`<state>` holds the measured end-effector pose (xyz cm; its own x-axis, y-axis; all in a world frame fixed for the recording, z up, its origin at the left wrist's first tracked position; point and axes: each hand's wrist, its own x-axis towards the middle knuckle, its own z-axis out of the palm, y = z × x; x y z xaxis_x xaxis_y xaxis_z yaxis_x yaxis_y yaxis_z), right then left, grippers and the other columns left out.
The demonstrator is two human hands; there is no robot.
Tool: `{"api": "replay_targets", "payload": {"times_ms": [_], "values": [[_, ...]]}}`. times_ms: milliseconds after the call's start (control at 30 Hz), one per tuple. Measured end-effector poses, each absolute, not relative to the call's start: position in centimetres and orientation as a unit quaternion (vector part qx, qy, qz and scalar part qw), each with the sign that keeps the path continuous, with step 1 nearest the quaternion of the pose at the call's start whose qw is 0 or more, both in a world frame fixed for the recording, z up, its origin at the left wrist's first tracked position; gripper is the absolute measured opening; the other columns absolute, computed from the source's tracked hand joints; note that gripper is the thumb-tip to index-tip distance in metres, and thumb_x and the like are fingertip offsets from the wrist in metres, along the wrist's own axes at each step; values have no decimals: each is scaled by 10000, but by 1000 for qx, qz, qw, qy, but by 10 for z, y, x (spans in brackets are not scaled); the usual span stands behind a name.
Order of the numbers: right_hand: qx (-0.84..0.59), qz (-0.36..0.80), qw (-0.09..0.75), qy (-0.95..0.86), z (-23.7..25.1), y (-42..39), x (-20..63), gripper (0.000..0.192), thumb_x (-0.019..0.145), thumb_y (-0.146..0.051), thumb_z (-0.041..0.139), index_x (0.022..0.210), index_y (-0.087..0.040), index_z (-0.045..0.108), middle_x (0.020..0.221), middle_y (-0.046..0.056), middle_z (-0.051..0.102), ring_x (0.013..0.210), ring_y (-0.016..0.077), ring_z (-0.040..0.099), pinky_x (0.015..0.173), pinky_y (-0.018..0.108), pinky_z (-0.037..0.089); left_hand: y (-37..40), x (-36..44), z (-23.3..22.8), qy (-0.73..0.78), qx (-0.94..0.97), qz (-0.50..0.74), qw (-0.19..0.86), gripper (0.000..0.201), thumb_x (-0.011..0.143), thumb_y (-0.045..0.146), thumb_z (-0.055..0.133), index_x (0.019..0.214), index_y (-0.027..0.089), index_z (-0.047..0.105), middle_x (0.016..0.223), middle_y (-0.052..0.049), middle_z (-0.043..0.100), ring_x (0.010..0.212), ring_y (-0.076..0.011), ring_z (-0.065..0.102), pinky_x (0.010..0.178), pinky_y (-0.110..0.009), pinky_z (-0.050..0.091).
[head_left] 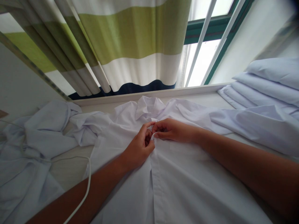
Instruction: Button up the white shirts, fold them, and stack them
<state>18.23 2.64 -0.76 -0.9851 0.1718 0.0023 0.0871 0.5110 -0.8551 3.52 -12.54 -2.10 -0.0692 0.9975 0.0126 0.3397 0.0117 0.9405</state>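
Both hands meet at the placket of the white shirt (pixel 177 174), just below its collar (pixel 147 107). The left hand (pixel 137 149) has its grip closed, thumb and forefinger pinching the placket edge; the right hand (pixel 171 130) pinches the facing edge from the other side, fingertips touching the left's. This looks like the fastening of a top button, though the button itself is hidden by the fingers. The next move would call for a fine push through the hole while both edges stay aligned. The shirt lies front-up, spread toward the viewer. Left of the shirt lie crumpled white garments (pixel 35 140) and a thin white cord (pixel 87 174); right of it, a stack of folded white shirts (pixel 263 90); beyond its collar, a striped curtain (pixel 130 40).
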Motion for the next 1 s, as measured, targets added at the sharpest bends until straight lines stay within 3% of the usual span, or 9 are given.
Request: {"api": "replay_targets", "payload": {"times_ms": [167,300,433,1000], "values": [[-85,487,67,-867,-9,24,180,142,904,-288,599,928,-187,696,877,16,730,767,166,627,694,268,450,-125,34,-20,594,565,431,377,552,945,183,502,1467,284,356,804,45,425,688,-107,440,694,-236,400],[-103,479,99,-866,-12,21,180,156,863,-236,627,958,-180,737,878,17,743,760,163,626,703,265,450,-124,32,-21,586,558,426,405,596,945,174,490,1497,285,294,842,31,489,717,-116,486,705,-247,409],[-97,482,88,-866,-12,24,182,169,846,-229,640,954,-176,759,860,16,750,730,161,615,673,265,443,-126,32,-21,592,565,410,403,590,943,161,475,1494,278,296,902,11,536,722,-117,500,698,-251,413],[-72,509,41,-857,-11,30,182,165,900,-300,598,954,-202,720,907,8,733,789,175,626,716,275,453,-126,34,-21,604,571,408,378,562,935,203,512,1472,252,353,839,31,502,702,-107,490,698,-236,427]]}}
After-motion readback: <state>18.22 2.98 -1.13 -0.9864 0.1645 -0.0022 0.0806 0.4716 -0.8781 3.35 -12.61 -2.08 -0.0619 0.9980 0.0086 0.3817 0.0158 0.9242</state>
